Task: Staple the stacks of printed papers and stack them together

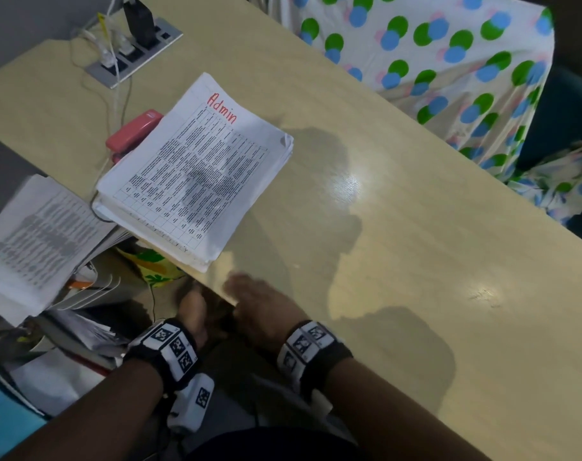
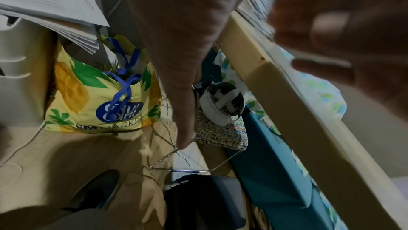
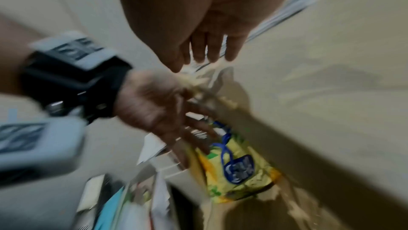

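A thick stack of printed papers (image 1: 193, 174) headed "Admin" in red lies on the tan table (image 1: 382, 227), overhanging its near edge. A red stapler (image 1: 133, 131) sits behind the stack, partly covered by it. A second paper stack (image 1: 37, 241) rests on a pile to the left, off the table. My right hand (image 1: 246, 289) hovers at the table's near edge with straight fingers (image 3: 209, 48), holding nothing. My left hand (image 1: 191, 309) is just below the edge beside it, its fingers (image 3: 187, 129) loosely spread and empty. The left wrist view shows one finger (image 2: 183, 94) pointing down toward the floor.
A power strip (image 1: 133, 51) with plugged cables sits at the table's far left. A dotted cloth (image 1: 432, 54) drapes over a chair behind. Under the table stands a yellow shopping bag (image 2: 99, 97); loose papers and folders (image 1: 76, 334) are heaped at the left.
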The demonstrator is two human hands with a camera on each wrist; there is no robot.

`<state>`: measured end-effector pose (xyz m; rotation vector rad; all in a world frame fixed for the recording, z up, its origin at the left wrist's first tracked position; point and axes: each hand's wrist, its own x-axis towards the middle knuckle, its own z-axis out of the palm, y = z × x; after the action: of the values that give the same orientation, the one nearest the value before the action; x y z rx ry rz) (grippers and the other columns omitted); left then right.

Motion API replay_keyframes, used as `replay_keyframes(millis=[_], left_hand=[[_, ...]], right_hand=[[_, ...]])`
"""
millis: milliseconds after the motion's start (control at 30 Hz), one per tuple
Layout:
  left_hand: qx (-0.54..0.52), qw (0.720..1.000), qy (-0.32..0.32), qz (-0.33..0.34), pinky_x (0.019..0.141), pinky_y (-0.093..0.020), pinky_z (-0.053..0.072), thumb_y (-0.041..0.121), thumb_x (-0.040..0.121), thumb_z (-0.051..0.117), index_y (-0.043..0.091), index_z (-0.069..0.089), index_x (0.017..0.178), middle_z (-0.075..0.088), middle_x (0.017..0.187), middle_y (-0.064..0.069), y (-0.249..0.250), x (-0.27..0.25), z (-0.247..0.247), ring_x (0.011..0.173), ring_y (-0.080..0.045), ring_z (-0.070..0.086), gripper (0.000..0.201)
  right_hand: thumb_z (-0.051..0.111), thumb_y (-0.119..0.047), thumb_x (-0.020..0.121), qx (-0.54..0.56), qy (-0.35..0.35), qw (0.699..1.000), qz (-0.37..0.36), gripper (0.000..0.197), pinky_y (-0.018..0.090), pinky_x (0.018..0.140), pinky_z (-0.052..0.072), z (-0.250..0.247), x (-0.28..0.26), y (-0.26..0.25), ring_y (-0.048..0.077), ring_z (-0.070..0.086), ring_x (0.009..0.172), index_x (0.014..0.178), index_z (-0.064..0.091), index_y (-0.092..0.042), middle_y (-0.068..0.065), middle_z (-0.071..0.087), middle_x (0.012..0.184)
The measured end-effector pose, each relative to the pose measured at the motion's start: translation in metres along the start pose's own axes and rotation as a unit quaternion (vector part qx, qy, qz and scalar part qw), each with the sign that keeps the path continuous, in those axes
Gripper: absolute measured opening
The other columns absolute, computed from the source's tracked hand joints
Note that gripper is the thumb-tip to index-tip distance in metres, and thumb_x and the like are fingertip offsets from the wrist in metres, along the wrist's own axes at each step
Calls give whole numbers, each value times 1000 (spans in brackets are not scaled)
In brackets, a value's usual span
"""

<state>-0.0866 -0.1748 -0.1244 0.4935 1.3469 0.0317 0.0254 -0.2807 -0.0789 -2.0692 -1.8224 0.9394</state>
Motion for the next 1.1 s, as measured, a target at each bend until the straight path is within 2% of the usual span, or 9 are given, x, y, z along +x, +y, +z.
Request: replay_keyframes(millis=[67, 167, 367, 467, 567, 733, 800, 900, 1100], left_hand=[[-45, 999, 10, -27, 90, -70, 34, 54, 88, 38, 25, 53, 129, 57, 126, -8, 1, -1, 3, 111, -38, 54, 52], [-71, 997, 25, -13, 91, -71, 31, 48, 90, 36, 28, 54, 127, 57, 131, -6, 7, -13, 10, 119, -38, 50, 46], [-146, 987, 49, 36, 73, -54, 51, 63, 89, 28, 23, 49, 132, 56, 129, -14, 10, -16, 19, 117, -40, 51, 62], [-152, 987, 36, 45, 69, -47, 53, 66, 90, 19, 25, 49, 132, 58, 125, -12, 13, -18, 21, 113, -37, 54, 67], [-133, 990, 32, 40, 63, -48, 55, 72, 85, 19, 29, 50, 131, 58, 129, -13, 10, -13, 17, 111, -37, 56, 70], [-21, 998, 54, 15, 99, -49, 40, 65, 91, 12, -2, 44, 132, 53, 123, -30, 12, -2, 9, 102, -33, 52, 85], [29, 996, 75, 36, 93, -48, 44, 56, 95, 11, -6, 44, 128, 53, 122, -34, 14, 0, 5, 95, -28, 49, 77], [48, 996, 69, 40, 67, -38, 46, 52, 97, 19, 6, 59, 93, 62, 82, -18, 16, -9, 0, 76, -31, 58, 61], [216, 976, 12, -12, 54, -31, 42, 47, 96, 34, 4, 59, 77, 66, 67, -11, 39, -11, -22, 59, -28, 59, 53]], right_hand=[[42, -29, 92, -93, 72, 987, 106, 43, 51, 103, 39, -9, -6, 39, 32, 32, 136, 132, 51, -16, 12, 44, 143], [33, -37, 95, -42, 122, 940, 315, 60, 50, 118, 14, -28, -26, 61, 34, 5, 146, 148, 26, -9, 18, 12, 158], [33, -30, 102, -94, 31, 986, 133, 53, 51, 118, 14, -20, -35, 33, 33, 7, 147, 149, 21, -11, 17, 8, 159], [38, -28, 100, -52, 18, 982, 178, 60, 40, 120, 2, -31, -38, 46, 25, -3, 148, 153, 12, -13, 8, -1, 161], [44, -29, 97, -52, 32, 982, 179, 60, 55, 116, 16, -17, -24, 27, 40, 9, 145, 148, 24, -3, 24, 9, 157], [67, -17, 85, -34, -109, 990, -77, 51, 58, 104, 34, 17, -1, -29, 37, 43, 128, 129, 53, 2, 23, 49, 137], [72, -15, 80, 22, -74, 996, -48, 46, 49, 101, 43, 6, 5, -33, 33, 50, 120, 124, 61, -5, 16, 57, 130], [55, -16, 91, 58, -65, 994, 57, 40, 40, 103, 43, -27, -1, -15, 25, 51, 122, 129, 57, -26, 4, 56, 135], [45, -12, 96, -4, -29, 985, 171, 38, 36, 101, 43, -106, -56, 39, 22, 54, 121, 128, 58, -28, 0, 60, 132]])
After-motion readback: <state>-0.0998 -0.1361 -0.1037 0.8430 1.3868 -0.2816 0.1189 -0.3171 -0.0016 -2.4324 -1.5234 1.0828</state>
